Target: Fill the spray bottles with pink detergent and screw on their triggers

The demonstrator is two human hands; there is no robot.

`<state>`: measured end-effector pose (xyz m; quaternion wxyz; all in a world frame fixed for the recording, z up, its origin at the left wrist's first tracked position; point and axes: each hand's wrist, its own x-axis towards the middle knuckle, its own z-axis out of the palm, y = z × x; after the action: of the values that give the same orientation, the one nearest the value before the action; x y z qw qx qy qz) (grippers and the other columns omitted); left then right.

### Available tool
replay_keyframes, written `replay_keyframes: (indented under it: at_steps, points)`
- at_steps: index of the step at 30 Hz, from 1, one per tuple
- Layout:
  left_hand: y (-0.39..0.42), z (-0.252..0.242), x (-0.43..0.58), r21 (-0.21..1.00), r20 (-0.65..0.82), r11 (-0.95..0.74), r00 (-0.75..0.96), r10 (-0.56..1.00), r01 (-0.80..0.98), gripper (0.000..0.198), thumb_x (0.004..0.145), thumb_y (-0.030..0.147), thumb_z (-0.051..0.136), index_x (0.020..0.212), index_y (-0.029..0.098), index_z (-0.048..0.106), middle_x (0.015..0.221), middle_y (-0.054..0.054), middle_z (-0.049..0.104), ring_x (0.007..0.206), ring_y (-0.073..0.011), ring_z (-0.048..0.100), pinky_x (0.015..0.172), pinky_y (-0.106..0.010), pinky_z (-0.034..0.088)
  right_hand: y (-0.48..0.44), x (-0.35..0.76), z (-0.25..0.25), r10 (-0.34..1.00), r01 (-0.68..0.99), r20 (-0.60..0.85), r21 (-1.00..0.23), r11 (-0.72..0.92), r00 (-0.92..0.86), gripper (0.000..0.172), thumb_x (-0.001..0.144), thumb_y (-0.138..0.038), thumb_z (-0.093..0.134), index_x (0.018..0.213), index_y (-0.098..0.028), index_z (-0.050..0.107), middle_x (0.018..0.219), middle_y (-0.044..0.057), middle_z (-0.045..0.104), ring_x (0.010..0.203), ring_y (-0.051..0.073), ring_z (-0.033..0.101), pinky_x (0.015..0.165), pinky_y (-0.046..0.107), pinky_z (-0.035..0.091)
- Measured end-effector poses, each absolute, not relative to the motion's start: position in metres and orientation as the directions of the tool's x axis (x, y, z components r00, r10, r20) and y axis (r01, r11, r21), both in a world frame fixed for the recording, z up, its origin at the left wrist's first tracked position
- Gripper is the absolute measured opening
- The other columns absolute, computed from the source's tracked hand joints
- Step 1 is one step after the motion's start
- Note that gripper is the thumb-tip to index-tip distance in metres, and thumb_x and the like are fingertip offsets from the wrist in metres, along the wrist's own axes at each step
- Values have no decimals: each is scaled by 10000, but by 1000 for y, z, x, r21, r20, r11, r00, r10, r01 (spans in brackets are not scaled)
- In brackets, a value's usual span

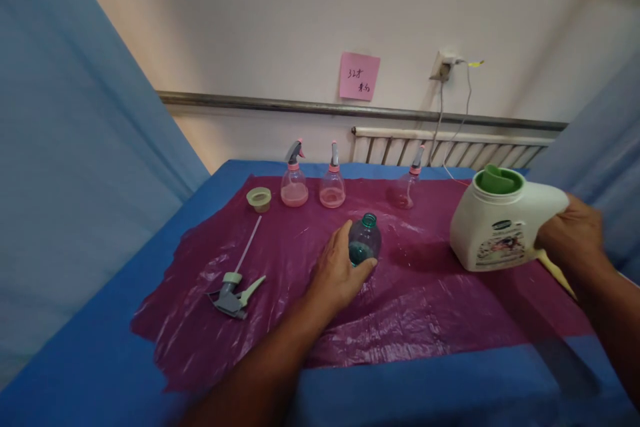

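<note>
My left hand (341,267) is wrapped round a green see-through spray bottle body (369,240), uncapped, with some liquid low inside. It stands on a dark red plastic sheet (285,347). On the right, my right hand (575,230) grips the handle of a white jug (493,227) with a green spout in its open mouth and a printed label. The jug is held up over the sheet. A grey and pale green spray head (231,297) with a long dip tube lies to the left of the green bottle. Beyond it sits a pale green cap (259,199).
Three pink-collared spray bottles stand at the back: one on the left (294,187), one beside it (333,188), one further right (407,190). Blue curtains flank the table (370,400). A radiator (400,140), a socket (443,68) with cables and a pink note (359,77) are behind.
</note>
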<state>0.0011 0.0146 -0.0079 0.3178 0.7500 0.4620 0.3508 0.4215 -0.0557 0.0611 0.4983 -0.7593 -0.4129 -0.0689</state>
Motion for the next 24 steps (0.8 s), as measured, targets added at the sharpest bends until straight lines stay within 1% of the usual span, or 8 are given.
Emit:
replay_keyframes:
  at_steps: [2, 3, 5, 8, 12, 14, 20, 24]
  points:
    - [14, -9, 1, 796, 245, -384, 330, 912, 468, 898, 903, 340, 824, 1689, 203, 412, 1704, -174, 537, 1593, -363, 517, 1349, -567, 399, -55, 417, 75, 588, 708, 496, -679, -195, 639, 292, 643, -388, 611, 861, -242, 738, 658, 4, 633, 616, 221, 582, 540, 329, 449]
    - [13, -10, 2, 793, 253, -392, 333, 908, 466, 894, 906, 340, 822, 1689, 204, 413, 1702, -172, 538, 1592, -361, 519, 1349, -567, 401, -54, 413, 83, 607, 740, 507, -638, -213, 612, 248, 647, -390, 602, 818, -254, 719, 643, 5, 627, 621, 224, 585, 548, 329, 442]
    - [12, -10, 2, 785, 268, -409, 339, 902, 465, 889, 910, 338, 821, 1691, 205, 415, 1696, -168, 542, 1588, -355, 524, 1349, -563, 406, -51, 405, 96, 654, 834, 556, -504, -225, 513, 180, 673, -402, 577, 745, -269, 675, 608, 8, 612, 611, 223, 582, 560, 327, 418]
    - [11, -9, 3, 775, 279, -417, 336, 900, 474, 900, 901, 332, 834, 1692, 212, 422, 1691, -160, 544, 1586, -352, 524, 1352, -557, 405, -44, 393, 110, 715, 932, 605, -301, -202, 350, 201, 733, -445, 560, 721, -272, 662, 618, 27, 642, 609, 229, 598, 581, 332, 390]
    - [9, -4, 3, 776, 280, -414, 328, 902, 475, 899, 887, 322, 844, 1682, 225, 437, 1673, -155, 554, 1576, -359, 533, 1344, -571, 416, -34, 380, 118, 767, 970, 600, -69, -234, 228, 259, 779, -449, 541, 795, -268, 726, 685, 65, 724, 626, 249, 624, 591, 327, 344]
    - [8, -1, 3, 779, 286, -415, 321, 903, 471, 891, 884, 318, 843, 1675, 224, 445, 1662, -158, 560, 1570, -365, 538, 1337, -578, 425, -30, 376, 122, 784, 966, 589, 23, -257, 195, 277, 803, -430, 541, 846, -266, 759, 740, 81, 767, 644, 254, 643, 592, 322, 328]
    - [4, 5, 2, 783, 270, -395, 309, 912, 481, 863, 886, 292, 835, 1661, 221, 462, 1653, -154, 557, 1555, -364, 546, 1322, -572, 443, -21, 371, 136, 831, 935, 538, 205, -290, 140, 320, 887, -406, 520, 983, -278, 796, 909, 91, 833, 764, 288, 723, 604, 335, 334]
    - [2, 4, 2, 790, 277, -405, 322, 905, 460, 838, 887, 273, 832, 1645, 232, 476, 1640, -146, 565, 1536, -351, 560, 1312, -562, 455, -14, 368, 146, 861, 907, 491, 291, -306, 133, 309, 893, -414, 529, 1022, -289, 781, 993, 68, 846, 841, 287, 757, 599, 335, 340]
